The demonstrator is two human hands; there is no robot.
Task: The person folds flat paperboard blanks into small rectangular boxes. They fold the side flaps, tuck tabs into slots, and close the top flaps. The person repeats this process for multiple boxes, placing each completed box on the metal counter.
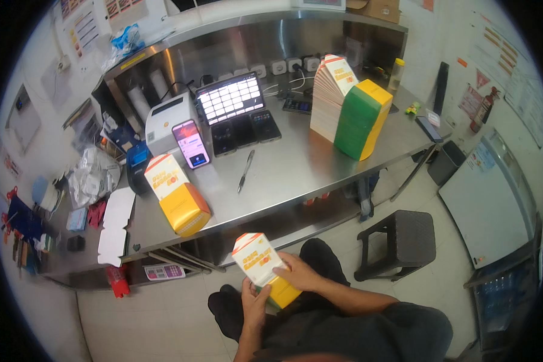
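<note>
Over my lap is a white and yellow cardboard food carton (pixel 260 258) with orange print and a pointed top flap. My left hand (pixel 254 300) closes on its lower left side, thumb over the front. From the right, my right hand (pixel 298 274) grips the carton near its middle. Similar cartons (pixel 186 208) lie at the front left of the steel table, white at the top and yellow below. At the back right stands a thick stack of white cartons (pixel 327 114), with green and yellow cartons (pixel 361 123) beside it.
The steel table (pixel 271 175) bears a pen (pixel 245 172), a lit phone (pixel 192 143), a tablet (pixel 232 99), several dark devices and a white printer (pixel 166 123). A dark stool (pixel 398 241) stands right of my legs, before a white fridge (pixel 489 193).
</note>
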